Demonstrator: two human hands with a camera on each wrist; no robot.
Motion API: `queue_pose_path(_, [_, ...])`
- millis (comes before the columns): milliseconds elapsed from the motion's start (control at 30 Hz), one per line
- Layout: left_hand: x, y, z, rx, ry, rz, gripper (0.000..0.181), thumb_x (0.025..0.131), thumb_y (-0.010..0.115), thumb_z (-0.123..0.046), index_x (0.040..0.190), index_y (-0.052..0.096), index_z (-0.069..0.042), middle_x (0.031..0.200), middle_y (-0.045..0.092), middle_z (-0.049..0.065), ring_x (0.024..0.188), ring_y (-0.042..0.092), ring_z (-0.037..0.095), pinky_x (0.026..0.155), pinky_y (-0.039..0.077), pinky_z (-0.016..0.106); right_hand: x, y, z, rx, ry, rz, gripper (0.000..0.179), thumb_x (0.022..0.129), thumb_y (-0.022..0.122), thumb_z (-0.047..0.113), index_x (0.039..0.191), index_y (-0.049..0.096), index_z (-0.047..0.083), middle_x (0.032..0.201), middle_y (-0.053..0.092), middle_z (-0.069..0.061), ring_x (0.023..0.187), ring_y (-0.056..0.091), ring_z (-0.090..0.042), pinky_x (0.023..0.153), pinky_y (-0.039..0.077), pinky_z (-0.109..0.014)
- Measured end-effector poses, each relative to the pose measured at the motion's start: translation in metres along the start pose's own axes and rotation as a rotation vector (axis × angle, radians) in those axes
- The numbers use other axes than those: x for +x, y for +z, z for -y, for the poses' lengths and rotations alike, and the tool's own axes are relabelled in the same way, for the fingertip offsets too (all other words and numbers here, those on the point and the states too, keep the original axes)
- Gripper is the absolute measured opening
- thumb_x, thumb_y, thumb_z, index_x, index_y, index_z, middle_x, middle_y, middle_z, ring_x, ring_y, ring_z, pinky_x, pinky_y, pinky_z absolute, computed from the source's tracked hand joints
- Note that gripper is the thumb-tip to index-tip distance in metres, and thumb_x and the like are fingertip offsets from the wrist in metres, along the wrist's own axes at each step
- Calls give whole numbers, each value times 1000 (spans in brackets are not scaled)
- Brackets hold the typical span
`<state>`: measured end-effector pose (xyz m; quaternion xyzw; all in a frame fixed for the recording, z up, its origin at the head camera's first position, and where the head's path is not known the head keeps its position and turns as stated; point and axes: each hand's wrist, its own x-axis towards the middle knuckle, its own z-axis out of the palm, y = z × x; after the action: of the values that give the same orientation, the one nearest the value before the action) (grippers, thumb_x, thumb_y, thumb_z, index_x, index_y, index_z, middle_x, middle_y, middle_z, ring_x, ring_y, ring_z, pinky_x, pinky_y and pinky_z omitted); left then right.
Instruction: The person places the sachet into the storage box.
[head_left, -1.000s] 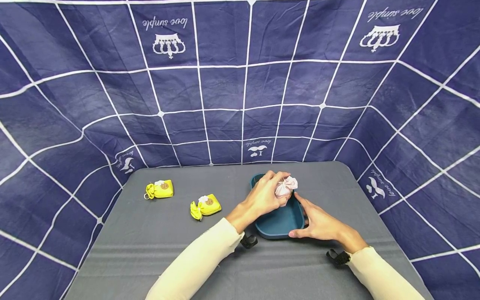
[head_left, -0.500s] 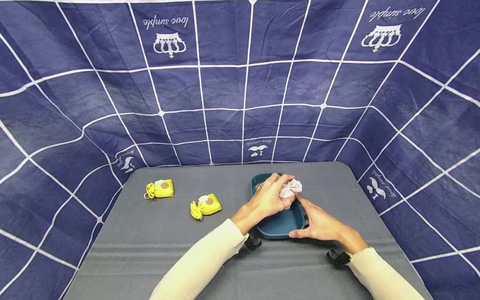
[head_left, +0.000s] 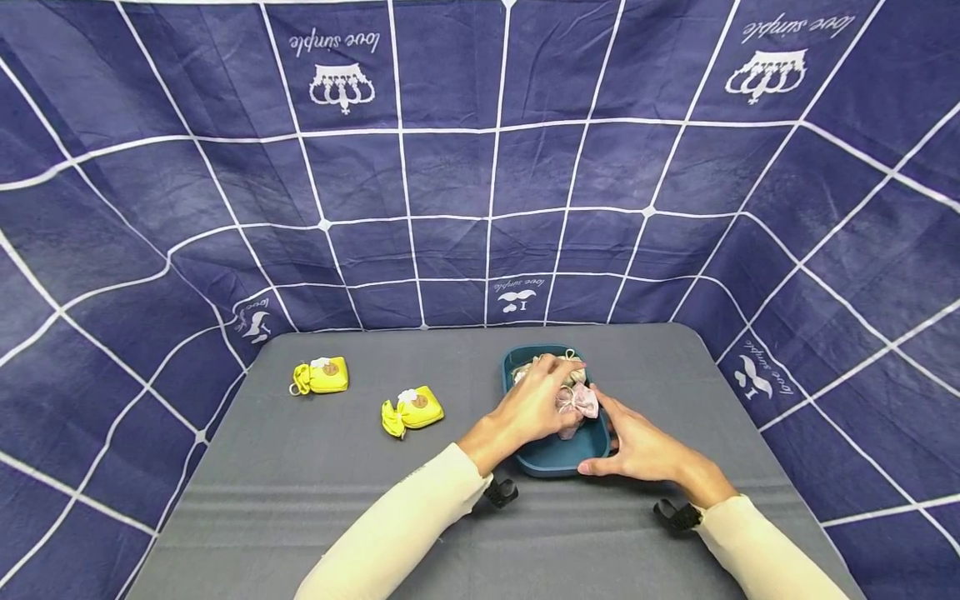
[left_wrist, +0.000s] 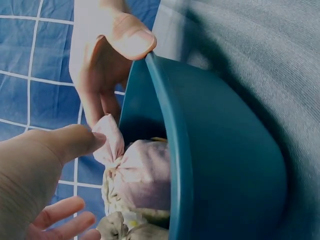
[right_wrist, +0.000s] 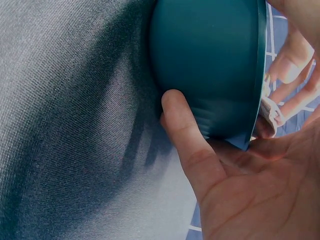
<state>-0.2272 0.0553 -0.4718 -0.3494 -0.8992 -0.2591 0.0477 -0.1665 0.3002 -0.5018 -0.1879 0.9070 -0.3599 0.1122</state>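
A teal rectangular box (head_left: 551, 462) stands on the table's right half. Inside it lies a pink drawstring pouch (left_wrist: 145, 170) with a gathered, ruffled top, beside several cream and pale green pouches (left_wrist: 127, 227). My left hand (head_left: 528, 406) is over the box; its thumb touches the pink pouch's ruffle while the fingers spread loosely apart from it. Around the box's right side curls my right hand (head_left: 637, 442), its thumb (right_wrist: 180, 120) against the outer wall and its fingers along the side. The left hand partly hides the box's contents in the head view.
Two yellow pouches with white flowers lie on the grey table (head_left: 337, 500): one (head_left: 327, 376) farther left, one (head_left: 417, 407) nearer the box. Blue cloth (head_left: 442, 175) with white grid lines walls the back and both sides.
My left hand has lowered the pink pouch into the box, and its fingers have loosened. Other pouches in the box now show more. The right hand has stayed at the box's side.
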Motion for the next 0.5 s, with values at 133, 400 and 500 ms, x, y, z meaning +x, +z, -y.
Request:
queue_pose_path(133, [-5, -6, 3, 10, -10, -6, 79, 97, 97, -36, 167, 62, -22, 154, 70, 11, 138, 74, 31, 116, 64, 48, 0, 0, 2, -11, -2, 3, 142, 88, 103, 48, 180, 14, -12, 172, 44, -42, 114, 81, -20, 96, 67, -27])
queue_pose_path(400, [-16, -21, 17, 41, -46, -17, 69, 102, 91, -35, 164, 64, -23, 154, 70, 7, 142, 72, 27, 114, 65, 48, 1, 0, 3, -25, -1, 4, 141, 88, 104, 47, 180, 15, -12, 173, 43, -43, 117, 80, -25, 96, 66, -25])
queue_pose_path(500, [-20, -25, 22, 30, -46, -31, 67, 103, 91, -36, 163, 66, -22, 153, 71, 7, 143, 71, 28, 116, 64, 52, 1, 0, 4, -18, -1, 1, 140, 88, 104, 46, 181, 15, -11, 175, 42, -43, 122, 79, -27, 98, 66, -26])
